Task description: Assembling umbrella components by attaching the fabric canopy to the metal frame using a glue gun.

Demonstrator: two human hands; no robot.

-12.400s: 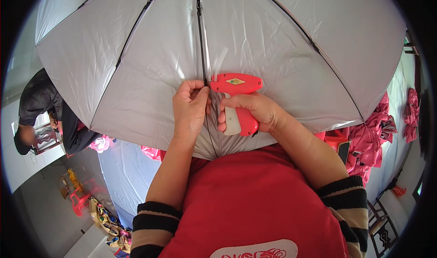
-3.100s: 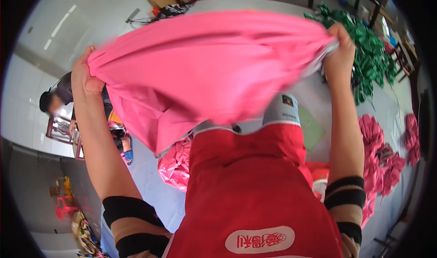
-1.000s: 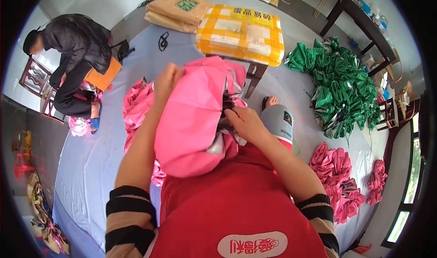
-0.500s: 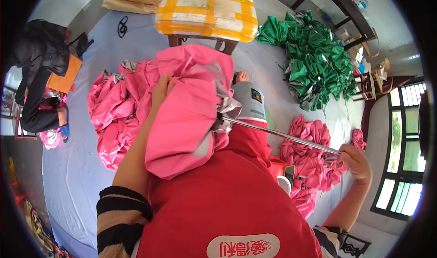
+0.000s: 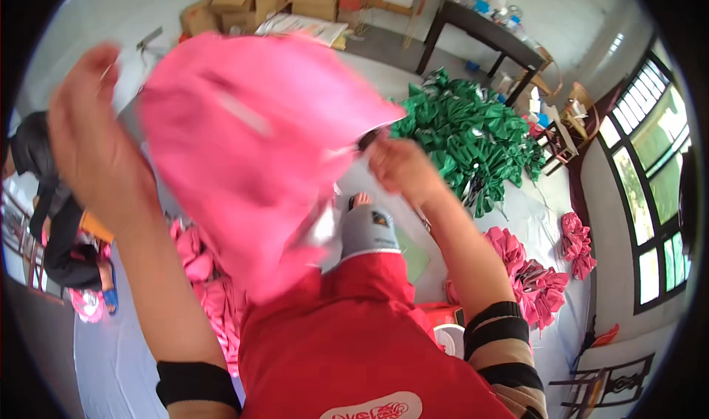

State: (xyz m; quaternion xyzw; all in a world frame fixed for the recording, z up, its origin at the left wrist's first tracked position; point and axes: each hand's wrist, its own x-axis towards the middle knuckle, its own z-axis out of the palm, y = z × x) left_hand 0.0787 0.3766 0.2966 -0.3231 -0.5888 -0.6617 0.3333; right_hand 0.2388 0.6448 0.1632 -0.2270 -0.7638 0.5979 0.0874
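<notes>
Both hands' grip on pink canopy [image 5: 258, 160]

We hold a pink umbrella canopy [image 5: 251, 153] up in front of us, blurred. Our left hand [image 5: 88, 142] is raised at its left edge, our right hand [image 5: 399, 169] pinches its right corner. Beyond lie a heap of green folded umbrellas [image 5: 473, 134] on the floor and cardboard boxes [image 5: 288, 1].

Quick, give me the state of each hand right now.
Left hand: raised and blurred at the edge of the pink umbrella fabric; grip cannot be told.
Right hand: closed, gripping the fabric's other edge.
</notes>
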